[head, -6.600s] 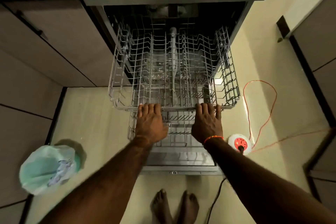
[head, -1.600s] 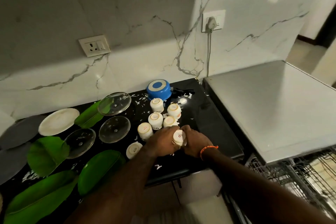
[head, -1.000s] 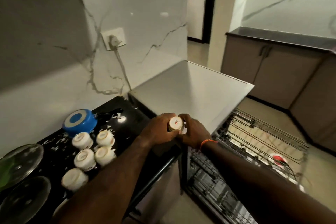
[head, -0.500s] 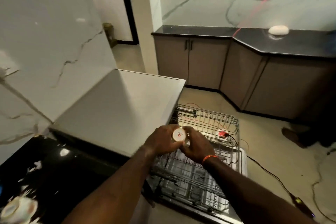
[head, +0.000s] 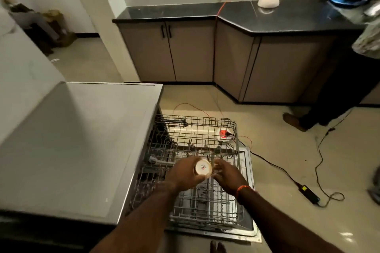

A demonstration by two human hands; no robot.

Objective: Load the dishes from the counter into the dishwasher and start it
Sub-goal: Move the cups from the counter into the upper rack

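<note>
Left hand [head: 185, 174] wraps its fingers round an upturned cup [head: 203, 168], base facing up, held above the pulled-out rack [head: 205, 150]. Right hand [head: 227, 174] sits just beside it, fingers curled; what they grip I cannot tell. Dishwasher [head: 82, 139] top lies to the left.

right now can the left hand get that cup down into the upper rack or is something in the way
Probably yes. The left hand grips the cup directly above the pulled-out upper rack, whose wires look bare there. The right hand alongside doesn't block the drop.
</note>
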